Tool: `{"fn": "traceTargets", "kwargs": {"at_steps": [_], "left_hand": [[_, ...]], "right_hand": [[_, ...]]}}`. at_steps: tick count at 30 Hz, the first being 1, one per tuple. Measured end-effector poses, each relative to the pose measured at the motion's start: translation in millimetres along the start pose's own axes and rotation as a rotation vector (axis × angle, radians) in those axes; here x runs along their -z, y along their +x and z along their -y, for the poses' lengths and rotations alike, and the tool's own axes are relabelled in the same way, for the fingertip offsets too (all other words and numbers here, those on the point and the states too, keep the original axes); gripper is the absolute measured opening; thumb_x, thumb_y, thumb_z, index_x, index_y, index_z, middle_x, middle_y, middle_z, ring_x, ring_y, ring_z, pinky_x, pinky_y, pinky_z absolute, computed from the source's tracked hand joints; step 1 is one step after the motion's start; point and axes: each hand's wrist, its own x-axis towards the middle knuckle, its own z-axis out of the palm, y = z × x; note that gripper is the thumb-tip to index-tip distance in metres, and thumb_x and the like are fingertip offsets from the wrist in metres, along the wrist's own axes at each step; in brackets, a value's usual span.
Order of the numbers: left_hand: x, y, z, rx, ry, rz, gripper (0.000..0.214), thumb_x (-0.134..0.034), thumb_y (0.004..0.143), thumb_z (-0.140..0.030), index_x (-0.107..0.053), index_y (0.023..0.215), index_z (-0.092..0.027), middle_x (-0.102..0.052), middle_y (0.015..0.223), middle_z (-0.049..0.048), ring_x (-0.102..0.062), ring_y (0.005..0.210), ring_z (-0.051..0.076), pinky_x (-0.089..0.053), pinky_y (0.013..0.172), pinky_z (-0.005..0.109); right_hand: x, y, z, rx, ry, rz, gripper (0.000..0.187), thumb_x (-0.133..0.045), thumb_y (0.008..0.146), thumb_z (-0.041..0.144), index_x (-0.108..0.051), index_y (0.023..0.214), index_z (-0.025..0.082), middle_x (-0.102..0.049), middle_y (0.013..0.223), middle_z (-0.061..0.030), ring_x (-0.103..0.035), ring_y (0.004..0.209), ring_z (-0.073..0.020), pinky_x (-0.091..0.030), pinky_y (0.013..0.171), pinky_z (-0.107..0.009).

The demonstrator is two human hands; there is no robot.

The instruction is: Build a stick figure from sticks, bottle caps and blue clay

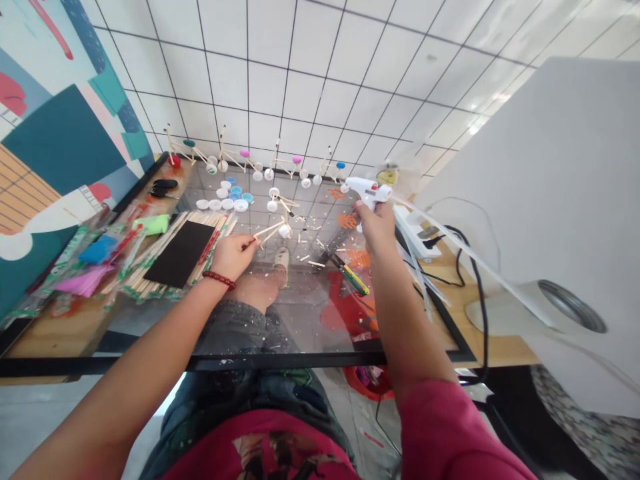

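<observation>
Head view, looking down over a glass-topped desk [250,362] with a wooden surface along both sides.

Work in hand: the right hand [377,227] holds a white hot glue gun [367,190] up above the far half of the glass, its nozzle end pointing toward the viewer's left. The right fingers wrap around the grip, closed on it. The left hand [233,257] is lower and nearer, its fingers pinching thin wooden sticks [265,233] whose far ends lie just beside a white bottle cap [285,231]. A red bead bracelet [219,280] circles the left wrist.

Around the hands: a small stick-and-cap piece [280,207] sits on the glass just beyond the pinched sticks. Loose bottle caps [225,200] in white and blue lie to its left, and a row of stick frames with coloured caps [225,157] stands along the far edge. A black sheet [179,253] rests on bundled wooden sticks [150,267] at left, near a green sponge [151,224]. Colored markers [353,277] lie below the glue gun. A power strip [415,230] and black cable [480,300] sit at right.
</observation>
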Motion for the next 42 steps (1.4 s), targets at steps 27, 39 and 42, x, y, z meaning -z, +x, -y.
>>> {"fn": "traceTargets", "kwargs": {"at_steps": [27,39,42], "left_hand": [[-3.5,2,-1,0.022,0.066,0.03,0.023,-0.07,0.095,-0.035,-0.09,0.094,-0.024,-0.087,0.099,0.0109,-0.076,0.09,0.028,-0.052,0.076,0.035],[0.3,-1,-9,0.123,-0.003,0.025,0.014,-0.079,0.091,-0.032,-0.089,0.094,-0.022,-0.085,0.092,0.0084,-0.073,0.08,0.025,-0.051,0.075,0.035],[2.0,-5,-10,0.145,-0.068,-0.003,0.015,-0.08,0.089,-0.033,-0.089,0.095,-0.023,-0.086,0.091,0.0059,-0.071,0.074,0.022,-0.053,0.074,0.034]], "right_hand": [[-21,-119,80,0.307,-0.209,0.47,0.029,-0.06,0.103,0.039,-0.078,0.116,0.021,-0.083,0.116,-0.0169,-0.076,0.111,-0.0359,-0.059,0.098,-0.045],[-26,-119,81,0.269,-0.195,0.46,0.029,-0.058,0.104,0.038,-0.079,0.119,0.024,-0.084,0.113,-0.0126,-0.077,0.112,-0.0357,-0.059,0.102,-0.046],[-27,-119,81,0.263,-0.172,0.452,0.028,-0.059,0.104,0.037,-0.079,0.12,0.026,-0.084,0.11,-0.0106,-0.078,0.107,-0.0345,-0.06,0.1,-0.045]]}}
